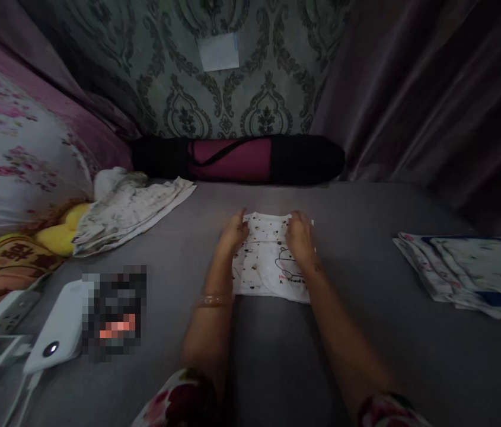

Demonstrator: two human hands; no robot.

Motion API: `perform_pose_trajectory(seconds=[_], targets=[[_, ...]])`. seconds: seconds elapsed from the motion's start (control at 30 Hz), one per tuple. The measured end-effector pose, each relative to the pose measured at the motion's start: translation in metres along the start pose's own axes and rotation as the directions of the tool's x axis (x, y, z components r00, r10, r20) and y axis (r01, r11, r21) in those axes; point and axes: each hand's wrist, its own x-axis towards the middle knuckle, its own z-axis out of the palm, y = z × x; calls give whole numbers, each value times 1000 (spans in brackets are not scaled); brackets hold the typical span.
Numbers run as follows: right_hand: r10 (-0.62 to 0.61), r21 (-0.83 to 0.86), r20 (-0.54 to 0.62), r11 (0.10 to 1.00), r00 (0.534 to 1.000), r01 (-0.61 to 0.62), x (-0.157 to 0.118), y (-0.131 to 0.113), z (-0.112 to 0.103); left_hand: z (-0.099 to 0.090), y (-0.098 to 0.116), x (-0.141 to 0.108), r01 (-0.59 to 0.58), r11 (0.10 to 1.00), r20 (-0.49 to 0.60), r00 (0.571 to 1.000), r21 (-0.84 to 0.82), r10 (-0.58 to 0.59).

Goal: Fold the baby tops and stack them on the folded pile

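Observation:
A small white garment lies folded on the grey bed sheet in front of me. It has tiny scattered motifs, a line-drawn cartoon animal and some red and black lettering. At its far left corner, my left hand is closed on the fabric, fingers bent over the edge. My right hand grips the far right corner in the same way and covers part of the cartoon. The fingertips of both hands are partly hidden. A clear bracelet circles my left wrist.
A stack of folded clothes lies to the right. To the left are a pile of pale printed clothes, yellow plush items, a white device with cables and a power strip. A black and magenta long bag lies along the wall.

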Motion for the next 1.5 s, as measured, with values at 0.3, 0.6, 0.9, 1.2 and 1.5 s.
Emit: perform_pose_trajectory(seconds=[0.3,0.6,0.9,1.2,1.5], targets=[[-386,-16,367,907,847,420,-20,-44,30,37,30,-8,53,996,130,990,75,-63],[-176,-50,386,976,906,211,-18,-25,24,38,19,-14,1,985,146,989,174,-27],[40,-178,305,984,952,16,-19,-15,22,43,6,-17,-74,886,135,991,458,13],[115,-203,235,977,965,-67,-22,-12,24,49,5,-21,-93,838,94,994,538,49],[-148,-158,288,967,946,199,-12,-12,2,19,-1,-30,-143,872,185,981,468,62]])
